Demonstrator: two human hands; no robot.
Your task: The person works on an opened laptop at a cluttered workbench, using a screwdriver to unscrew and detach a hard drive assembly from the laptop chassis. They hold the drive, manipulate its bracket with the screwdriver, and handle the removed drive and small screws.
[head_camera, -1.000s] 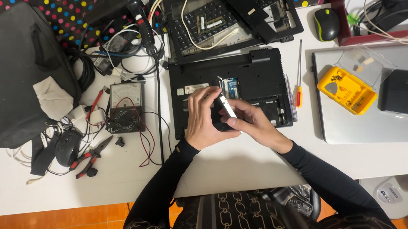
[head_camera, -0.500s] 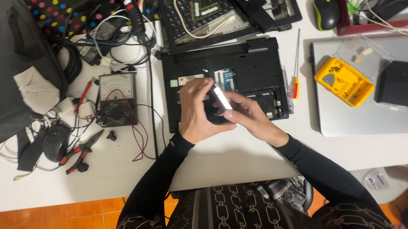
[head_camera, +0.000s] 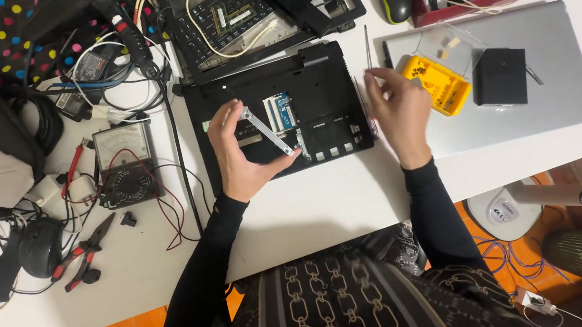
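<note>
A thin silver metal strip [head_camera: 267, 132] lies slantwise across the left hand [head_camera: 238, 154], pinched between the thumb at its lower end and the fingertips at its upper end, so the piece is gripped by its ends and its long face stays clear. It hovers just above the open black laptop base [head_camera: 280, 109], whose bottom cover is off, over the bay beside the blue memory slot [head_camera: 281, 110].

The right hand [head_camera: 401, 110] is off to the side, fingers loosely curled and mostly open, holding nothing that shows (it is slightly blurred), its fingertips near the screwdriver [head_camera: 369, 74] lying along the base's right edge. Just beyond sits a yellow bit case [head_camera: 437, 83] with its clear lid up, resting on a closed silver laptop [head_camera: 563, 100] within easy reach. On the left of the white table [head_camera: 322, 209], an analog meter [head_camera: 123, 163] with red leads and a pair of red-handled pliers [head_camera: 80, 259] lie apart from the work.
</note>
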